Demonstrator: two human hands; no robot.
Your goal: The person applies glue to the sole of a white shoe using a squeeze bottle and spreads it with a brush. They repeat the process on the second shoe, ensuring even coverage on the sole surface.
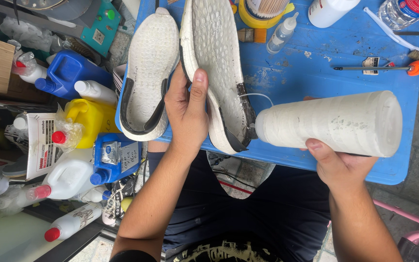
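My left hand (186,114) grips a white shoe sole (214,63) by its edge, tilted up over the blue table (316,63), thumb on its textured face. A second white sole with a black heel rim (149,73) lies flat just left of it. My right hand (335,162) holds a big white squeeze bottle (335,123) on its side, its nozzle touching the heel end of the held sole, where a thin white strand of glue curls.
On the table's far side stand a small dropper bottle (281,34), a yellow tub of sticks (263,12), brushes and an orange-handled tool (413,68). Blue, yellow and white jugs (81,114) crowd the floor at left. A pink frame (413,228) is at lower right.
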